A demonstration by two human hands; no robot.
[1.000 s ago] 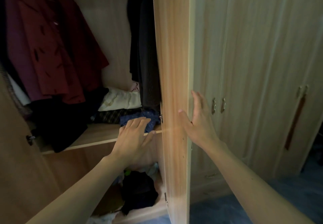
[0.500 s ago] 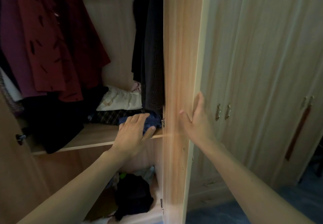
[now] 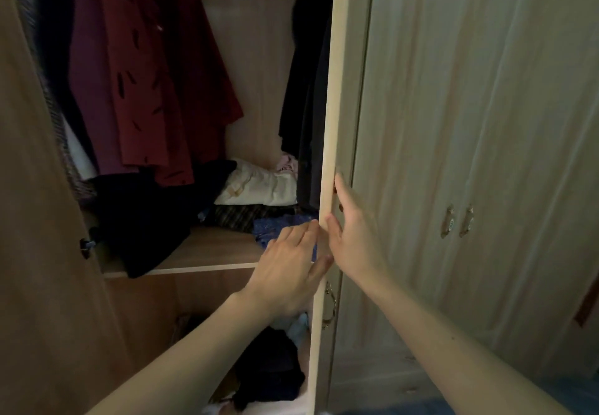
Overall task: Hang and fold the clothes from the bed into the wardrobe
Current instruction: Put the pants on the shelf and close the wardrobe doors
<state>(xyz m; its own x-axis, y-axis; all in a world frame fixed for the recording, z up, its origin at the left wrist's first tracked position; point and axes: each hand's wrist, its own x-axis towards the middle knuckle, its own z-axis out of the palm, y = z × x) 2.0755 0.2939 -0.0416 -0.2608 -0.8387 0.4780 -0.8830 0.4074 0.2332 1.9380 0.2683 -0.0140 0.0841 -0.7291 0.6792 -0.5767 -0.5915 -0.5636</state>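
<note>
A: Nearest first: what are the hands doing?

B: The left hand [image 3: 288, 268] lies flat, fingers straight and together, holding nothing. It is spread over the folded blue garment [image 3: 275, 228] at the right end of the shelf [image 3: 207, 249]. I cannot tell whether it presses the cloth or hovers just above it. The right hand [image 3: 351, 242] is flat too, fingers straight on the outer face of the wardrobe door [image 3: 346, 74], thumb against its edge, gripping nothing.

A: So the step, by my guess, is seating that garment and swinging the door?

B: Likely. To do it well, push the garment back from the shelf's front lip so no corner hangs out. Then draw the left hand clear before the right moves the door: the left fingertips sit just beside the door edge and could get nipped.

A: And further in?

B: Behind the blue piece lie a dark checked fold [image 3: 240, 217] and a cream garment [image 3: 259, 187]. A black garment [image 3: 142, 220] spills over the shelf front at the left. Above hang a red coat [image 3: 146, 74] and, by the door, a dark garment [image 3: 304, 90] that might catch in the gap. The bed is out of view.
</note>
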